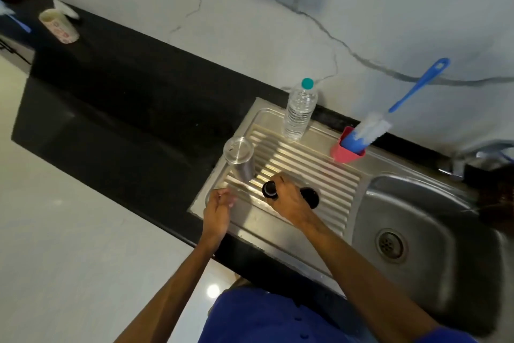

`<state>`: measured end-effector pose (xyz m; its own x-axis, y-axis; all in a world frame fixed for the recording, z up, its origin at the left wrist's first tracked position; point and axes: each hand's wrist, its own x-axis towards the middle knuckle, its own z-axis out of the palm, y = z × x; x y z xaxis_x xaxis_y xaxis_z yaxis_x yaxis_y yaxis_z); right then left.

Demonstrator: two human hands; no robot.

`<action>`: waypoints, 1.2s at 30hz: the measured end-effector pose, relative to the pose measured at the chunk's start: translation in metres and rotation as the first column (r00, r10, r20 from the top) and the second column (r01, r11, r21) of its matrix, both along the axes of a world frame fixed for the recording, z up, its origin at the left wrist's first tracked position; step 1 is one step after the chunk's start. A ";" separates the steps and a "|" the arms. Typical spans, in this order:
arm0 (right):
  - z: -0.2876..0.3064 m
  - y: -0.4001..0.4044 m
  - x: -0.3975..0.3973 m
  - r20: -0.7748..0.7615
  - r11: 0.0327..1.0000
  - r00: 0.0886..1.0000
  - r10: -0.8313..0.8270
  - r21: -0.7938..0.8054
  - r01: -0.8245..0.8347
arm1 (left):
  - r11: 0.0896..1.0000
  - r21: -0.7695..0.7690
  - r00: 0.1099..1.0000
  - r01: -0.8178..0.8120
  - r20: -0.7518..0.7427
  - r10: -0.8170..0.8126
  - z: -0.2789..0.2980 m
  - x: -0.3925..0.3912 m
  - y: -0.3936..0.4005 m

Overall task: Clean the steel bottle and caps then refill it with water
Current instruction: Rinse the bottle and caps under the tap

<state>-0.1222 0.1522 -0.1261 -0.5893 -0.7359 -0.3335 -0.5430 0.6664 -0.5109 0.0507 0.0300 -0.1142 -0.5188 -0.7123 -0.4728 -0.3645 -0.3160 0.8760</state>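
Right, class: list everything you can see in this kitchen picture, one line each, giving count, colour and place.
Steel bottle: one, silver, open, upright on the drainboard's near left part.
Black cap: one, held in the right hand over the drainboard.
Second black cap: one, on the drainboard, partly behind the right hand.
Plastic water bottle: one, clear with teal cap, back of the drainboard.
Bottle brush: one, blue handle, white bristles, standing in a pink holder.
Sink: one, steel, drain visible, at right.
Tap: one, steel, behind the sink.
Counter: black.
Patterned cup: one, cream, far left.
Left hand: empty, by the drainboard's edge.
Right hand: grips a cap.
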 end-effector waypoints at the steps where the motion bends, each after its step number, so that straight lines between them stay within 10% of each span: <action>1: 0.003 0.000 0.000 -0.015 0.999 0.999 0.029 0.021 -0.029 | 1.000 -0.003 1.000 0.014 -0.002 -0.014 -0.002 0.003 -0.004; 5: 0.019 0.028 -0.004 -0.308 0.995 0.949 -0.062 -0.091 0.035 | 0.998 0.043 0.999 0.038 -0.008 -0.037 -0.005 0.006 -0.004; 10: 0.005 0.072 -0.033 -0.169 0.947 0.979 0.114 0.318 -0.055 | 0.985 0.157 0.998 0.067 -0.029 -0.063 -0.005 0.006 0.015; 15: 0.012 0.123 -0.047 -0.027 0.956 0.961 -0.274 -0.113 0.270 | 0.985 0.145 0.990 0.090 -0.121 -0.072 0.000 -0.004 0.044; 18: 0.029 0.194 -0.073 0.315 0.706 0.715 -0.624 -0.165 0.689 | 0.989 0.096 0.991 0.115 -0.084 -0.107 0.000 -0.021 0.081; 23: 0.043 0.322 -0.129 0.653 0.358 0.235 -0.720 0.060 0.932 | 0.939 0.064 0.941 0.337 -0.051 -0.334 0.007 -0.079 0.161; 27: 0.047 0.389 -0.159 0.746 0.336 0.206 -0.633 0.025 0.941 | 0.915 0.052 0.917 0.400 -0.028 -0.399 0.009 -0.147 0.223; 30: 0.050 0.397 -0.193 0.840 0.087 0.059 -0.540 -0.014 0.996 | 0.910 0.072 0.913 0.408 -0.045 -0.406 0.015 -0.195 0.260; 36: 0.048 0.387 -0.219 0.690 0.185 0.172 -0.703 -0.055 0.981 | 0.917 0.062 0.919 0.394 -0.054 -0.391 0.034 -0.250 0.309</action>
